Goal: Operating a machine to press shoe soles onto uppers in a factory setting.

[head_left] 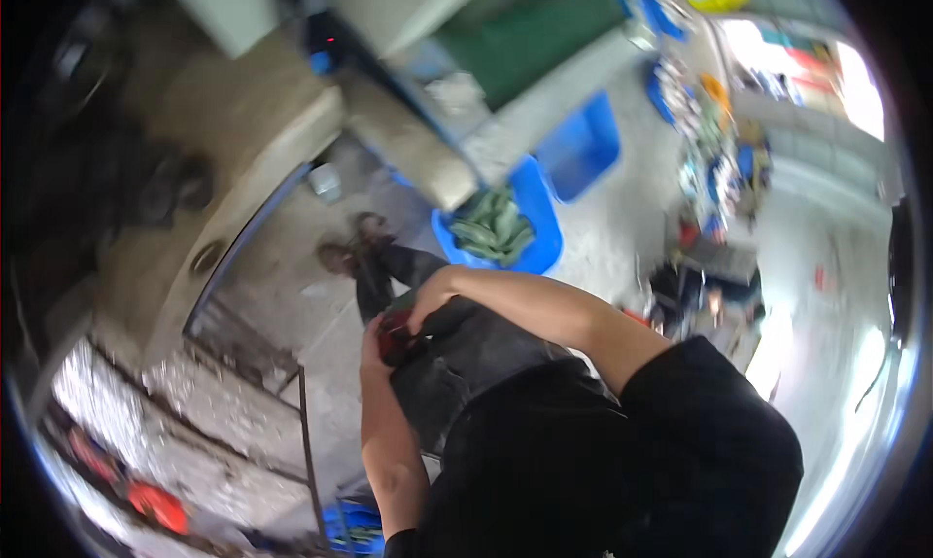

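The picture is blurred and tilted. My left hand and my right hand meet in front of my lap, both closed around a small dark red object. What the object is cannot be made out. My left forearm rises from the lower edge, and my right arm bends in from my black-sleeved shoulder. Below the hands are my dark trousers and my shoes on a grey concrete floor.
A blue crate of green leafy vegetables stands just beyond my feet, with another blue crate behind it. A concrete ledge runs on the left, a metal frame stands beside my left arm, and cluttered goods fill the right.
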Demonstrator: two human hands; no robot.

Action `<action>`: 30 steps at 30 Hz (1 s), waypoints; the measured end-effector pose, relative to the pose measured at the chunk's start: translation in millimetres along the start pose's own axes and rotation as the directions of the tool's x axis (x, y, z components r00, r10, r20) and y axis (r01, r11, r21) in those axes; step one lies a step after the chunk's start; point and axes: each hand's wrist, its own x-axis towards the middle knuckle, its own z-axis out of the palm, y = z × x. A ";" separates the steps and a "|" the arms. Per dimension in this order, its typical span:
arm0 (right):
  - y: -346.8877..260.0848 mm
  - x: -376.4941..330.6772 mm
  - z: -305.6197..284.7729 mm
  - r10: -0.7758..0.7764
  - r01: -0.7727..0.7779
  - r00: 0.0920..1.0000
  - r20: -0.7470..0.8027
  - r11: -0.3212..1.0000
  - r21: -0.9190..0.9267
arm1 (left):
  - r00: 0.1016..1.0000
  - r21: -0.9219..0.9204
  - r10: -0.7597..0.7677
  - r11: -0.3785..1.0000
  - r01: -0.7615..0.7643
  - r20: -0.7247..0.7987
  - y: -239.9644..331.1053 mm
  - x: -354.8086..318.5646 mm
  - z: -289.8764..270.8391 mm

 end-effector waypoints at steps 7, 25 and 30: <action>-7.8 -44.8 95.1 0.029 -0.071 0.912 -0.409 0.994 -0.088 | 0.978 0.156 -0.153 0.979 0.131 0.143 -13.2 7.0 -25.0; 312.4 17.2 160.9 0.006 0.434 0.833 -0.554 0.615 0.659 | 0.922 0.781 -0.380 0.551 0.293 -0.077 -126.7 228.0 108.2; 256.1 -52.8 169.0 -0.383 0.604 0.637 -0.668 0.787 0.124 | 0.988 0.658 0.150 0.748 -0.089 -0.037 -110.2 76.1 106.9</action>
